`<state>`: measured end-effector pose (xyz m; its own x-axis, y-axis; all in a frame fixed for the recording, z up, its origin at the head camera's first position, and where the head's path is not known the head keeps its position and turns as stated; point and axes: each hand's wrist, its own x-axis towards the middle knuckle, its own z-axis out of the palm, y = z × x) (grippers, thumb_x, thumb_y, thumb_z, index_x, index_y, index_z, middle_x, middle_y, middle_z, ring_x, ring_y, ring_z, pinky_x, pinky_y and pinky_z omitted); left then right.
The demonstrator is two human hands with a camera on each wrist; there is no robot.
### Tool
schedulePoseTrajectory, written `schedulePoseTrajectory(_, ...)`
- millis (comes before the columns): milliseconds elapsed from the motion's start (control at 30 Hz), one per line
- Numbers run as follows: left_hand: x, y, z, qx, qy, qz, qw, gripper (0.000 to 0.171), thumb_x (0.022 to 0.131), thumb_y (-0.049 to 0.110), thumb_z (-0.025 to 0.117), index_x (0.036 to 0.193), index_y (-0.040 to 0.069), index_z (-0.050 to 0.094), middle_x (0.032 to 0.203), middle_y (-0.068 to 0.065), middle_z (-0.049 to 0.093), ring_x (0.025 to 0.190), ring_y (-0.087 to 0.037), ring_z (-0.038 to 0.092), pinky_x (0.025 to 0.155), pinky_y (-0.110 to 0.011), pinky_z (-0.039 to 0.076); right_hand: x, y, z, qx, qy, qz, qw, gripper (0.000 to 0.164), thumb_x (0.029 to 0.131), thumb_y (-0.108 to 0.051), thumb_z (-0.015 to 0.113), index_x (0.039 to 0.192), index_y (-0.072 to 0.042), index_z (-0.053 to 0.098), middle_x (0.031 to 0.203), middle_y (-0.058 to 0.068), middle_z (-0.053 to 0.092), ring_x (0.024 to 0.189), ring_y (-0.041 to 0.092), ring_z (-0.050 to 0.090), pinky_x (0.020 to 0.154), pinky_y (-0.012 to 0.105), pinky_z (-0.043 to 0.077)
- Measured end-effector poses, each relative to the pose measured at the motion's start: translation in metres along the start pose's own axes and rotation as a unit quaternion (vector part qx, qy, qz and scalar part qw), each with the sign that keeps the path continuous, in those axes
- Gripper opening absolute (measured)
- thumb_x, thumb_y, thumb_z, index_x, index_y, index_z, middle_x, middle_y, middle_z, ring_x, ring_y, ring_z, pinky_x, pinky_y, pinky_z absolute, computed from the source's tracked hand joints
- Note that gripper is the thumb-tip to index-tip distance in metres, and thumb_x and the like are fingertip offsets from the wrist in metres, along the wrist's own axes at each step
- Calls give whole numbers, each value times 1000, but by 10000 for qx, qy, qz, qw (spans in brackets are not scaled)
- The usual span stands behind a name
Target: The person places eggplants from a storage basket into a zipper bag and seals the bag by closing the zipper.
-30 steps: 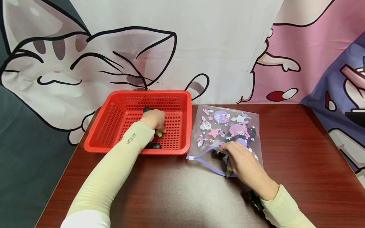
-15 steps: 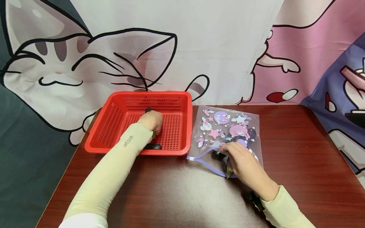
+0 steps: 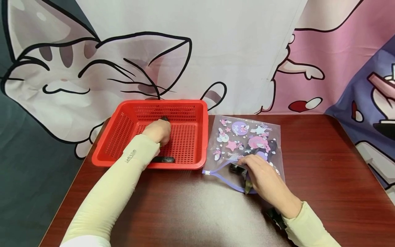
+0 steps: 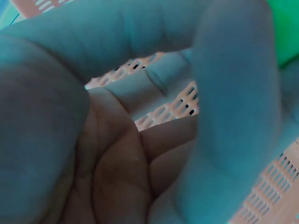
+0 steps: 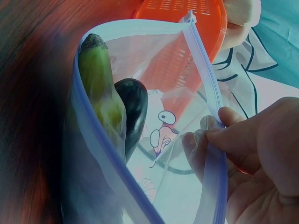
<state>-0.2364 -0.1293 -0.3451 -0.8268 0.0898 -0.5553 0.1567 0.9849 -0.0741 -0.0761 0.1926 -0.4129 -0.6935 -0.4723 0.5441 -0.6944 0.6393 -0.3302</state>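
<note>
My left hand (image 3: 158, 131) is down in the red plastic basket (image 3: 202, 137), fingers curled on a green-ended vegetable. In the left wrist view its bright green part (image 4: 287, 30) shows beside the fingers; most of it is hidden. A dark, rough tip (image 3: 165, 118) shows just beyond the knuckles. Near the basket's front wall lies another dark, long vegetable (image 3: 166, 159), partly behind the sleeve. My right hand (image 3: 260, 176) pinches the purple-edged mouth of a clear printed zip bag (image 3: 222, 154), holding it apart. Inside are a glossy dark vegetable (image 5: 134, 109) and one with a green stem end (image 5: 96, 70).
Both the basket and the bag lie on a dark red-brown wooden table (image 3: 327, 171). Behind it hangs a cartoon-printed cloth (image 3: 240, 51). The bag's white slider (image 3: 207, 172) sits at its left corner, close to the basket.
My left hand has shifted left inside the basket, the green end moving with it and turning mostly out of sight. The right hand and the bag stay put.
</note>
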Motion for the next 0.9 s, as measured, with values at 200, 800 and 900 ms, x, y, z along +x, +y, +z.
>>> schedulePoseTrajectory(200, -8, -4, -3, -99, 143, -24, 9998, 36, 74, -10, 65, 110, -1, 64, 117, -26, 52, 77, -29, 50, 53, -34, 38, 1, 0, 0, -6, 48, -43, 10000, 31, 83, 18, 64, 102, -6, 63, 100, -1, 64, 91, 16, 60, 82, 32, 49)
schedulePoseTrajectory(800, -32, -19, -4, -472, 792, 349, 9951, 15, 71, -9, 61, 71, 6, 60, 84, -16, 61, 71, -26, 52, 53, -33, 45, -1, -1, 0, -3, 7, 16, 10000, 29, 84, 17, 64, 102, -5, 63, 99, -1, 64, 90, 15, 60, 80, 32, 49)
schedulePoseTrajectory(900, -37, -19, -4, -479, 885, 370, 9942, 13, 73, -7, 63, 74, 6, 60, 83, -15, 61, 71, -26, 52, 55, -35, 46, 0, -1, 0, -4, 12, -19, 10000, 29, 83, 17, 64, 102, -5, 63, 99, -1, 64, 90, 15, 60, 80, 32, 49)
